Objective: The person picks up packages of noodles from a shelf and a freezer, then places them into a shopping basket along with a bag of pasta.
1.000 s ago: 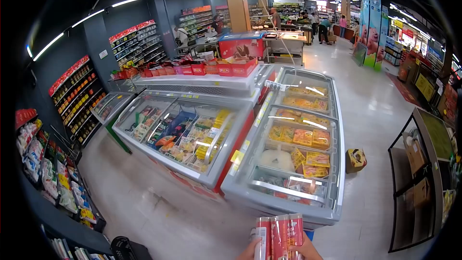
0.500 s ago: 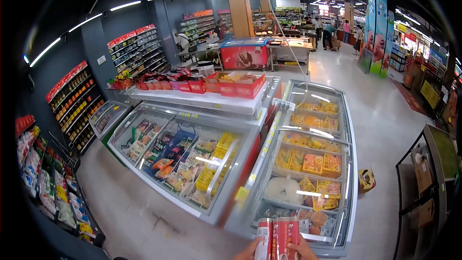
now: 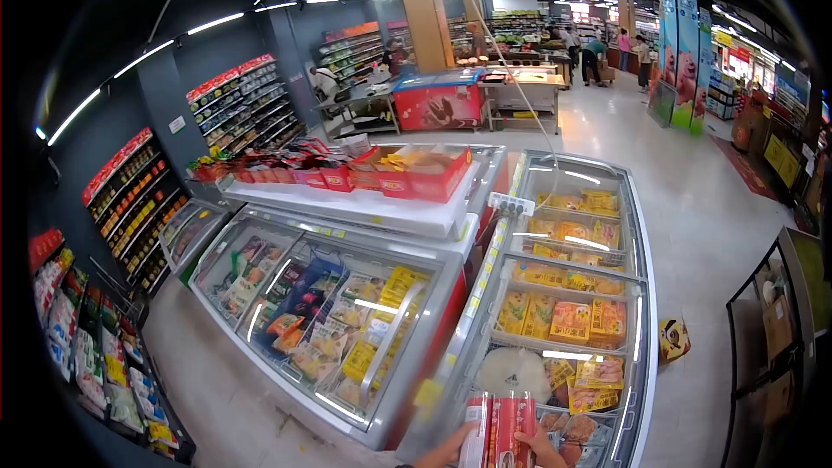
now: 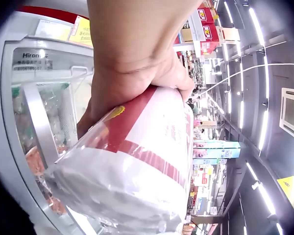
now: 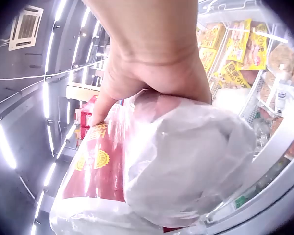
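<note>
Both hands hold a plastic-wrapped pack of red and white rolls (image 3: 511, 423) at the bottom of the head view, one at each side. My left hand (image 3: 458, 445) grips the left side, with the thumb side of the hand bent over the wrapping in the left wrist view. My right hand (image 3: 543, 445) grips the right side, its thumb on the red face. In the right wrist view the pack's white end (image 5: 186, 161) bulges under clear film. In the head view the pack overlaps the near end of a glass-topped chest freezer (image 3: 641, 364). Fingers behind the pack are hidden.
Another chest freezer (image 3: 312, 312) stands to the left, with a white shelf (image 3: 364, 204) bearing red boxes behind it. A yellow box (image 3: 673, 340) sits on the floor at right, near a black-framed rack (image 3: 771, 321). Bagged goods (image 3: 82, 351) line the left wall. Several people are far back.
The view has moved forward, so the freezers appear nearer and the pack now overlaps the right freezer's glass. Both hands keep their grip on the pack.
</note>
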Demonstrator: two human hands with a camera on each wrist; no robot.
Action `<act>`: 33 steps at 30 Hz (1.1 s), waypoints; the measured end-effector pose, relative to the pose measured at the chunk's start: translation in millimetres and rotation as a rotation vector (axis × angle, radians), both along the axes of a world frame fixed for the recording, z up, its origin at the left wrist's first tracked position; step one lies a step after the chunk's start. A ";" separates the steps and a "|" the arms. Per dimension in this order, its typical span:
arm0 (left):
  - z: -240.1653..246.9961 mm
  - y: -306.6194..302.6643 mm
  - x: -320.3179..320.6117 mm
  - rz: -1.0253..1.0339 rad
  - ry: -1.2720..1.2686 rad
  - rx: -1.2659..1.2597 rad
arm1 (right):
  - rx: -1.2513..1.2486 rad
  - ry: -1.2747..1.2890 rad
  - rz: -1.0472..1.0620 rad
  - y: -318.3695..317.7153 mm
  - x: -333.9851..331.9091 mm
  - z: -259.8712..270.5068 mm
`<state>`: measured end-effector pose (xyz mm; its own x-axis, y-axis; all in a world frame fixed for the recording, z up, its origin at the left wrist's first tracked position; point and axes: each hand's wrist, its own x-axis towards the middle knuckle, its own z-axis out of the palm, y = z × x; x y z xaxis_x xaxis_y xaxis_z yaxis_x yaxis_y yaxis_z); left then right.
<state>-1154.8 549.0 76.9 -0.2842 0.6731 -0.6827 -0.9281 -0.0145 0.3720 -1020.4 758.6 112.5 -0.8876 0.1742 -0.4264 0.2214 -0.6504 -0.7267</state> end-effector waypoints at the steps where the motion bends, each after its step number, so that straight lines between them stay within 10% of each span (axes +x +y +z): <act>1: 11.7 8.9 -11.7 -0.058 -0.013 0.025 | -0.024 -0.010 -0.010 2.9 -7.3 -3.8; 5: 26.8 15.8 -39.1 -0.157 0.083 -0.075 | -0.103 -0.045 -0.041 3.4 -32.6 -36.2; 15: 35.9 21.2 -61.1 -0.374 0.346 -0.165 | 0.681 -0.146 -0.156 -5.8 -62.1 -70.9; 33: -2.5 39.2 -36.3 -0.309 0.835 -0.235 | 0.872 -0.227 -0.129 -30.3 -36.9 -95.5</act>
<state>-1191.1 588.2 74.4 -0.5766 0.6713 -0.4657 -0.3070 0.3503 0.8849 -1057.3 728.4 17.0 -0.7498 0.6091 -0.2585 0.3825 0.0802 -0.9205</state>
